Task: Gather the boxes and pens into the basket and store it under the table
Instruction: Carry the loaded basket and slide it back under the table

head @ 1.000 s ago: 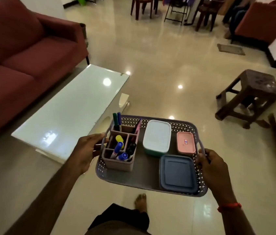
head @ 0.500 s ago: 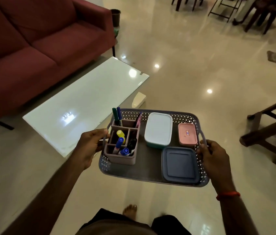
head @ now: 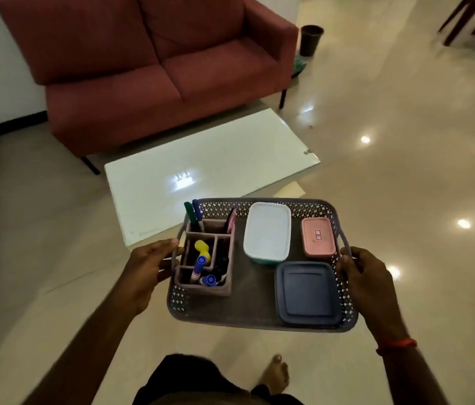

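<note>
**Change:** since the earlier frame the person has turned to face the table (head: pixel 201 171), which now lies straight ahead, and the sofa (head: pixel 157 68) now shows in full behind it.

**Task item:** the basket (head: pixel 259 324) is in the air, roughly level, above the floor. Its far rim overlaps the table's near edge in the view. It is not under the table.

**Hands:** the left hand (head: pixel 145 273) grips the basket's left handle with its fingers curled round it. The right hand (head: pixel 367 285) grips the right handle the same way.

**Contents:**
- The pen holder (head: pixel 204 289) stands at the left side with pens (head: pixel 194 213) upright in its compartments.
- The white box (head: pixel 267 229) sits at mid-back.
- The pink box (head: pixel 318 236) sits at back right.
- The blue box (head: pixel 308 292) sits at front right, touching or just beside the white box.

**Surroundings:** a dark bin (head: pixel 311 39) stands beside the sofa's far end. A bare foot (head: pixel 275 375) shows on the floor below the basket.
</note>
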